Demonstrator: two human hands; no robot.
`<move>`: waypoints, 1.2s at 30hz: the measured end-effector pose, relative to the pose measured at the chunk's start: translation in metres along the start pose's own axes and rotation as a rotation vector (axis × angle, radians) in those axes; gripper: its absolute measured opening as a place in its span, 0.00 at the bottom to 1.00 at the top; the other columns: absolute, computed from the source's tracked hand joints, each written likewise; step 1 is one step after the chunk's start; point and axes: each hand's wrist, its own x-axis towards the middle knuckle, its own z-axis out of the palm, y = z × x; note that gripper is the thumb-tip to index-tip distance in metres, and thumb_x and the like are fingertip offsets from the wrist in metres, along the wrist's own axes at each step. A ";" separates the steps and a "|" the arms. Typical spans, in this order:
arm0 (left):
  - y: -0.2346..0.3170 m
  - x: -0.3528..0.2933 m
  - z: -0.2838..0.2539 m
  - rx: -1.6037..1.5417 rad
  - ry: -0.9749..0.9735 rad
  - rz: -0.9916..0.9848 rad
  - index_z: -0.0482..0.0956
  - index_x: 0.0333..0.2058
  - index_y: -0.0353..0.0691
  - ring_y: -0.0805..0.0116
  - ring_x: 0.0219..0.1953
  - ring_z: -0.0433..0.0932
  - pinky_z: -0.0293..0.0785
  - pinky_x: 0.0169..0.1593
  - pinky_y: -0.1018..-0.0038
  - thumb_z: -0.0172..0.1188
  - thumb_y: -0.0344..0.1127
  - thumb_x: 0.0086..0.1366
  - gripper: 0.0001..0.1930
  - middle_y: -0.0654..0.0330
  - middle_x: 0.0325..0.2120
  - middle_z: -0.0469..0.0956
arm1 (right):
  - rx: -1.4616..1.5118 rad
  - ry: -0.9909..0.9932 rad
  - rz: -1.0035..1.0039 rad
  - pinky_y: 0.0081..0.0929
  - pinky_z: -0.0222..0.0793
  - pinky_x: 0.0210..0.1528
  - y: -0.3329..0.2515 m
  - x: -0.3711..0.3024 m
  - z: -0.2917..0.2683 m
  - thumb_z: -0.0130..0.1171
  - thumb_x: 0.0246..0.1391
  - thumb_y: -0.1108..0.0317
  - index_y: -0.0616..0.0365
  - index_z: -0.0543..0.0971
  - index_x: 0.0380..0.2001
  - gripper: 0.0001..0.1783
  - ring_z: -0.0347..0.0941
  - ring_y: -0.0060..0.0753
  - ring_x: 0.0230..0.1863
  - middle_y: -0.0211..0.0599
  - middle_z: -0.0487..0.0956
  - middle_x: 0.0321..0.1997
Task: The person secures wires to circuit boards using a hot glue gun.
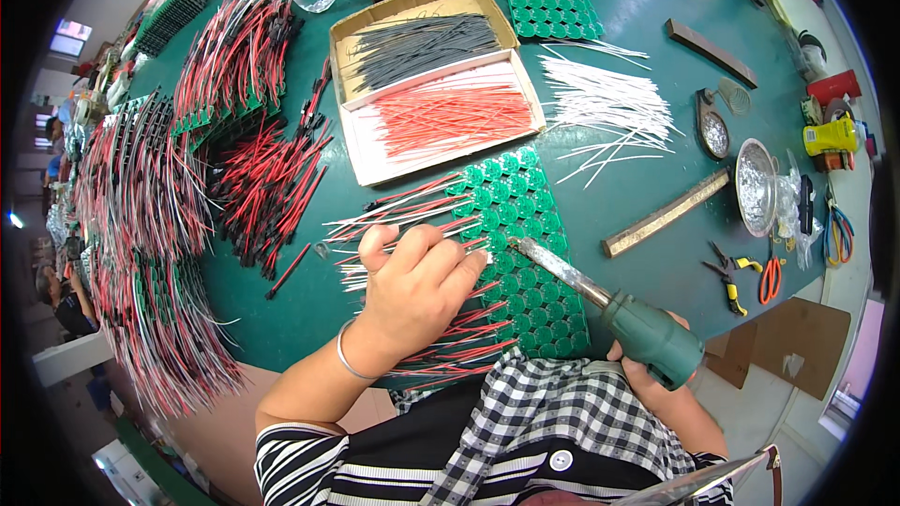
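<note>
A green panel of round circuit boards [539,290] lies in front of me, with red and white wires [450,351] fanning out leftward from its left edge. My left hand [412,286] is closed in a pinch at that edge, on what looks like a thin wire; its far end is hidden among the others. My right hand [647,377] is wrapped round the green handle of a soldering iron [656,337]. The iron's metal tip touches or hovers just over the panel, close to my left fingertips; I cannot tell which.
Beyond the panel stands a cardboard box [343,131] of black and red wires. White wires [609,98] and another board panel [551,7] lie farther right. Wired panels [150,178] pile up at left. At right are a metal bar [666,213], a metal bowl [755,187], cutters [727,281] and scissors [770,279].
</note>
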 end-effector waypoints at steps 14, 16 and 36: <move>0.006 -0.011 0.003 -0.034 -0.005 0.036 0.83 0.30 0.51 0.76 0.33 0.71 0.51 0.51 0.61 0.63 0.36 0.52 0.05 0.74 0.23 0.70 | 0.014 -0.025 0.161 0.32 0.71 0.42 0.003 -0.027 0.010 0.63 0.52 0.68 0.59 0.81 0.40 0.12 0.76 0.35 0.36 0.34 0.80 0.33; 0.007 -0.011 0.003 -0.032 -0.004 0.037 0.83 0.30 0.51 0.76 0.33 0.71 0.51 0.51 0.61 0.63 0.35 0.52 0.05 0.74 0.23 0.70 | 0.053 -0.034 0.227 0.38 0.71 0.49 0.004 -0.030 0.011 0.66 0.45 0.72 0.56 0.83 0.39 0.14 0.76 0.44 0.46 0.38 0.82 0.43; 0.006 -0.019 0.001 0.022 0.010 0.038 0.83 0.32 0.50 0.74 0.34 0.72 0.52 0.51 0.61 0.65 0.34 0.50 0.08 0.74 0.24 0.72 | -0.098 0.048 0.019 0.39 0.68 0.51 0.014 -0.032 0.021 0.64 0.46 0.74 0.57 0.81 0.40 0.14 0.76 0.45 0.44 0.39 0.81 0.41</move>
